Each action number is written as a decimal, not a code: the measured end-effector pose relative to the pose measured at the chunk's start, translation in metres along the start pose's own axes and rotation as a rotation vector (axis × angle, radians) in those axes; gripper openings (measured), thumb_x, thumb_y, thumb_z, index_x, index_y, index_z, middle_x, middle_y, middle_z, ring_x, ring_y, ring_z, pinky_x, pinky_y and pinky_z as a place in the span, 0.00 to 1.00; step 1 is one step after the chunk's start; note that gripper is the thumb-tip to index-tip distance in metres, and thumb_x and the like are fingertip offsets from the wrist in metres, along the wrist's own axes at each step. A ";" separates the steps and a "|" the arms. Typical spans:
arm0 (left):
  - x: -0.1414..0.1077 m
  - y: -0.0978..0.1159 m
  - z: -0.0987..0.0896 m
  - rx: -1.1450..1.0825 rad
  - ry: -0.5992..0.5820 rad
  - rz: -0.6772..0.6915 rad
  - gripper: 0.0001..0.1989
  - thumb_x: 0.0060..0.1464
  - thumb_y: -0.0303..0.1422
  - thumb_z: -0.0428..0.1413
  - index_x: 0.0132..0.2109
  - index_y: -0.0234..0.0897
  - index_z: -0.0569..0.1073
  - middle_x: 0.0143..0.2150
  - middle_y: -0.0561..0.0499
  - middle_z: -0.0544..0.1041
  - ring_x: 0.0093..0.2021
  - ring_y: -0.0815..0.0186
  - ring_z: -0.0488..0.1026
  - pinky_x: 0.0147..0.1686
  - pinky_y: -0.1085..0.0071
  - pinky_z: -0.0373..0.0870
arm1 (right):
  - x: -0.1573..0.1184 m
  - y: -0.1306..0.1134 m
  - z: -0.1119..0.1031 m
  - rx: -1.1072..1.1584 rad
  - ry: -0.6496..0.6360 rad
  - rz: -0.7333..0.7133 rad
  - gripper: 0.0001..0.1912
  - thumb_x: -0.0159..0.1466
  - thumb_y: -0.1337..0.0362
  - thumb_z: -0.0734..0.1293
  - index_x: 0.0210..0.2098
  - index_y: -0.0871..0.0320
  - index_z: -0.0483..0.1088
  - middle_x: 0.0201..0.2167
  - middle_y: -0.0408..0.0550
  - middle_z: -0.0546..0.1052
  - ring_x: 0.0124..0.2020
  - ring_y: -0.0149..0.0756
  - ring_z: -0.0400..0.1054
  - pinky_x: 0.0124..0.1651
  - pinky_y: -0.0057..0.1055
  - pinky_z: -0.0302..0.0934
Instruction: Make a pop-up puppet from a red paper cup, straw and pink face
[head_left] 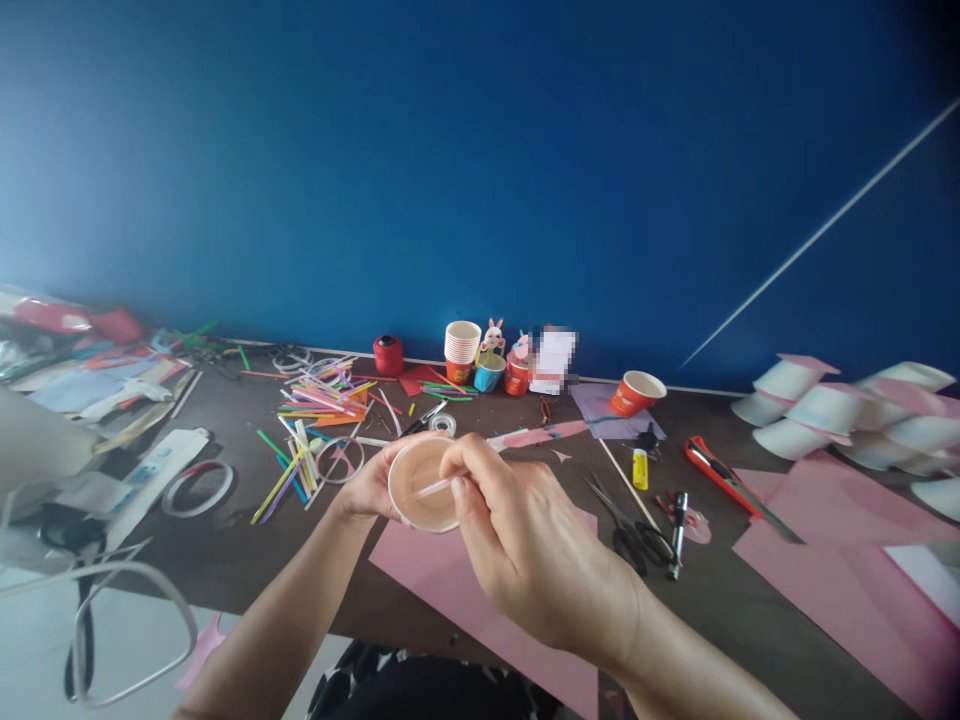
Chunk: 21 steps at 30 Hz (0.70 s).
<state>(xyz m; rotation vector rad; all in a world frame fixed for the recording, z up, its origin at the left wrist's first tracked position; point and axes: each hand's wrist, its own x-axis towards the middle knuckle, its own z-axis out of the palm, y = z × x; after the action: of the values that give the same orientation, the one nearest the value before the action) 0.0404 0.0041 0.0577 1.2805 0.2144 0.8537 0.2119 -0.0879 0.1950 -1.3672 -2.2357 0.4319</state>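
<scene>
A paper cup is tilted so that its open mouth faces the camera. My left hand holds it from the left side, its fingers mostly hidden behind the cup. At the cup's right rim, my right hand pinches a thin pale stick, whose far end lies inside the cup. Under my hands is a pink paper sheet on the dark table.
Black scissors, a silver marker and a red cutter lie to the right. Colored sticks are heaped at the left. A stack of cups and an orange cup stand farther back.
</scene>
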 end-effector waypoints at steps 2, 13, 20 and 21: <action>0.000 0.000 -0.001 0.008 -0.007 -0.010 0.37 0.32 0.36 0.64 0.53 0.40 0.63 0.46 0.49 0.70 0.47 0.54 0.67 0.47 0.60 0.62 | 0.000 0.000 0.000 0.000 0.003 -0.010 0.07 0.60 0.71 0.54 0.37 0.59 0.59 0.20 0.41 0.69 0.18 0.27 0.60 0.22 0.25 0.48; 0.006 0.015 0.009 0.210 -0.063 0.042 0.39 0.32 0.35 0.65 0.55 0.37 0.62 0.50 0.43 0.70 0.47 0.52 0.68 0.46 0.62 0.64 | -0.001 0.008 0.000 -0.030 0.010 -0.070 0.08 0.61 0.69 0.56 0.30 0.57 0.65 0.22 0.40 0.69 0.20 0.24 0.59 0.23 0.24 0.48; 0.006 0.016 0.014 0.245 -0.103 0.044 0.40 0.36 0.35 0.63 0.58 0.43 0.58 0.52 0.44 0.68 0.51 0.52 0.65 0.48 0.61 0.62 | -0.004 0.015 0.007 -0.205 0.000 -0.113 0.09 0.57 0.73 0.59 0.23 0.58 0.65 0.17 0.39 0.64 0.17 0.24 0.52 0.21 0.27 0.41; 0.006 0.016 0.014 0.249 -0.102 0.047 0.40 0.36 0.35 0.64 0.58 0.43 0.58 0.52 0.45 0.68 0.52 0.52 0.65 0.49 0.60 0.62 | -0.005 0.015 0.007 -0.221 0.004 -0.111 0.09 0.56 0.73 0.59 0.22 0.58 0.65 0.17 0.40 0.63 0.16 0.24 0.51 0.21 0.27 0.40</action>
<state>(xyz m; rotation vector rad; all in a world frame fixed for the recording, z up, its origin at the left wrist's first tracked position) 0.0458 -0.0019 0.0785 1.5633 0.2147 0.8171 0.2208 -0.0855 0.1804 -1.3386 -2.3994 0.1473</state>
